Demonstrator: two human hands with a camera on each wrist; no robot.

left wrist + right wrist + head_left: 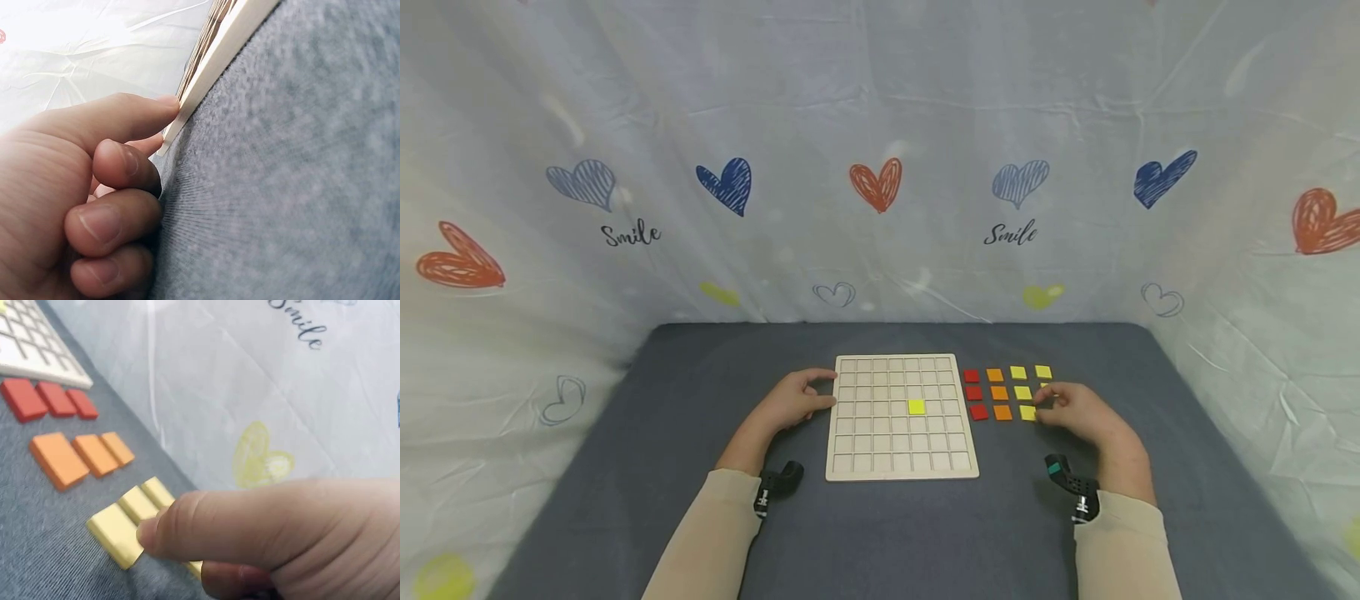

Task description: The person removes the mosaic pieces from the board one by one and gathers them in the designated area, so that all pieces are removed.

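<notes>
A pale wooden grid board (880,467) lies flat, with one bright yellow tile (916,407) in a cell right of centre. Thumb and forefinger of my left hand (790,404) touch the board's left edge, spread apart; in the left wrist view its other fingers are curled below. My right hand (1078,410) is over the yellow tiles right of the board, thumb and forefinger apart in the head view. In the right wrist view its thumb (187,525) overlaps the nearest yellow tile (115,531); contact is unclear. Part of another yellow tile (195,569) shows beneath that hand.
Between board and right hand stand a column of red tiles (973,392) and a column of orange tiles (998,392). A dark grey cloth (887,533) covers the table. A pale curtain (880,100) with printed hearts hangs behind and at both sides.
</notes>
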